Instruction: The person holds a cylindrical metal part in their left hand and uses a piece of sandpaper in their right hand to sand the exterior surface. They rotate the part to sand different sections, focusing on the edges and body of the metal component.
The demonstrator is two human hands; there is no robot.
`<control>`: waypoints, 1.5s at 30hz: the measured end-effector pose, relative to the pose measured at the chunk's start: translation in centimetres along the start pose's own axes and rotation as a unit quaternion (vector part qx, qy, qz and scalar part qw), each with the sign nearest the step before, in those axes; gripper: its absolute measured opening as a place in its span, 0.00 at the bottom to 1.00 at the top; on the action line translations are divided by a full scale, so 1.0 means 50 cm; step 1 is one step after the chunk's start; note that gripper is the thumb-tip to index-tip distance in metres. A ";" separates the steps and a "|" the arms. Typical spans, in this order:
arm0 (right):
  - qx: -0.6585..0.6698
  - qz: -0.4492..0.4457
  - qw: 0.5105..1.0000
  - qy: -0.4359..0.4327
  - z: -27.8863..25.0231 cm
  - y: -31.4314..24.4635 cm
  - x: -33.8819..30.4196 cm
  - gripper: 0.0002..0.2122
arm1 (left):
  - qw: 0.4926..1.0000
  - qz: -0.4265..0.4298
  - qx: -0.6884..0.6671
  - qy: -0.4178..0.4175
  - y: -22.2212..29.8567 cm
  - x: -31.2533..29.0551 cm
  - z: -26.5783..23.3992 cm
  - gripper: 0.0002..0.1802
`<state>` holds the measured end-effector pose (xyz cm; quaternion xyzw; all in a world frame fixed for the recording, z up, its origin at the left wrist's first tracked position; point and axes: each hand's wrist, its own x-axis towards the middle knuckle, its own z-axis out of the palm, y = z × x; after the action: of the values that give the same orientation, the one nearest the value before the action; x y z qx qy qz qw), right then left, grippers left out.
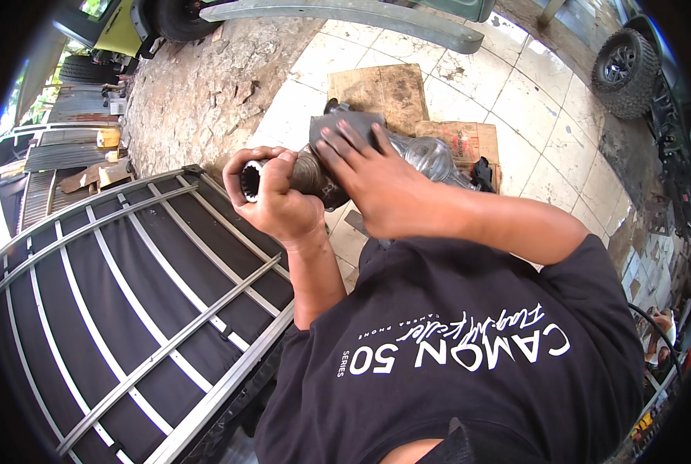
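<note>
A drive shaft with a universal joint lies slanting in front of me, its hollow, toothed end toward the left. My left hand is wrapped round that end, thumb and fingers curled about the tube. Over the shaft's middle lies a dark grey sheet that looks like sandpaper. My right hand presses it down, fingers laid across the sheet and slightly apart; its thumb is hidden. Beyond the right hand, a shiny rounded metal part shows; whether it joins the shaft is hidden.
Flattened brown cardboard lies on the cracked white floor tiles. A black panel with silver metal ribs stands close on my left. A long grey metal beam crosses the far side. Vehicles with large tyres stand beyond.
</note>
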<state>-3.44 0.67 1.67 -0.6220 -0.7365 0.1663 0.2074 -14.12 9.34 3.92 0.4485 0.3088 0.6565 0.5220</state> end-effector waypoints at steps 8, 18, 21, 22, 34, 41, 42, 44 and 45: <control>-0.030 -0.013 0.999 0.004 0.007 0.013 0.010 0.40 | 1.000 -0.009 0.002 0.017 -0.003 0.003 0.000 0.13; 0.027 -0.018 0.999 0.011 0.002 0.018 -0.025 0.38 | 1.000 -0.001 -0.015 -0.002 -0.008 -0.002 -0.013 0.13; 0.230 -0.006 0.973 0.035 -0.007 0.044 -0.009 0.37 | 1.000 -0.007 -0.014 -0.003 -0.004 -0.008 -0.012 0.13; 0.223 -0.035 0.971 0.082 -0.003 0.054 -0.001 0.35 | 1.000 -0.015 -0.018 -0.010 -0.001 -0.011 -0.011 0.13; 0.048 -0.079 0.992 0.089 0.018 0.024 -0.043 0.26 | 0.998 -0.054 -0.044 -0.011 -0.010 -0.010 -0.008 0.13; 0.089 -0.038 0.987 0.132 0.016 0.013 -0.019 0.34 | 0.999 -0.036 -0.015 -0.013 -0.009 -0.013 -0.001 0.15; 0.126 -0.032 0.983 0.131 0.016 0.019 0.003 0.37 | 0.999 -0.030 0.004 -0.014 -0.007 -0.014 0.000 0.15; 0.172 -0.020 0.981 0.091 0.002 0.023 0.026 0.38 | 0.999 -0.031 -0.036 -0.013 -0.005 -0.009 0.004 0.15; 0.195 -0.016 0.978 0.071 -0.001 0.023 0.032 0.38 | 0.998 -0.031 -0.056 -0.011 -0.005 -0.006 0.004 0.15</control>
<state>-2.65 2.43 1.32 -0.5682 -0.6832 0.2589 0.3787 -13.84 9.12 3.71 0.4165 0.2796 0.6511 0.5696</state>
